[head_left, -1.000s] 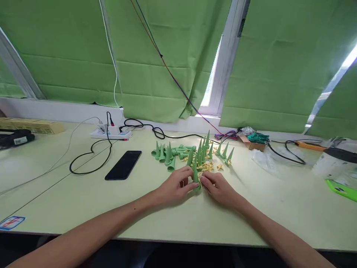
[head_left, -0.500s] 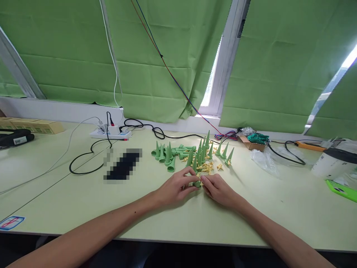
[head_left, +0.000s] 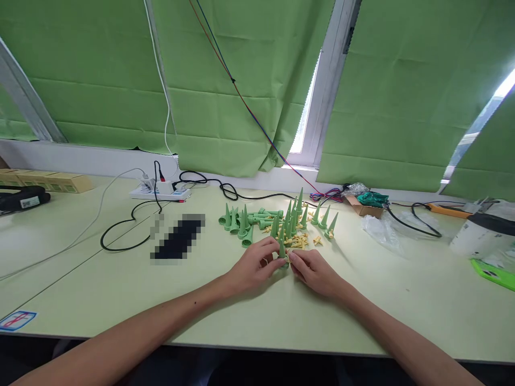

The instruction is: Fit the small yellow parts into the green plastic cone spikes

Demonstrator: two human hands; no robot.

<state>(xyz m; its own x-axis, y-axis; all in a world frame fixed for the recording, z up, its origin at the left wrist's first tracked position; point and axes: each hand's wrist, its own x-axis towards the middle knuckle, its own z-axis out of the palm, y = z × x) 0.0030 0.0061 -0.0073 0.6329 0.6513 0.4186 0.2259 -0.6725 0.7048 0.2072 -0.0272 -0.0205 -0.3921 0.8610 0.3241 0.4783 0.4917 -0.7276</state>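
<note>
My left hand (head_left: 260, 262) is closed around the lower part of a green plastic spike (head_left: 282, 249), which stands point up just above or on the table. Close against it, my right hand (head_left: 313, 269) pinches at the spike's right side, where a bit of a small yellow plastic fitting (head_left: 288, 259) shows between the fingertips. Behind the hands are several upright green spikes (head_left: 300, 202) and a heap of loose yellow fittings (head_left: 300, 240). Farther left lies a pile of green tubular pieces (head_left: 265, 219), with several cones (head_left: 242, 225) at its near side.
Black cable (head_left: 120, 250) loops across the table's left side from a white power strip (head_left: 140, 193). A pixelated dark patch (head_left: 179, 239) lies nearby. On the right are a clear plastic bag (head_left: 380, 231), a small cardboard box (head_left: 364, 208), a white cup (head_left: 478, 236) and a green-cased phone (head_left: 493, 273).
The spike in my left hand has come upright, its point now showing above the fingers. My left fingers have shifted around it; my right hand stays nearly in place.
</note>
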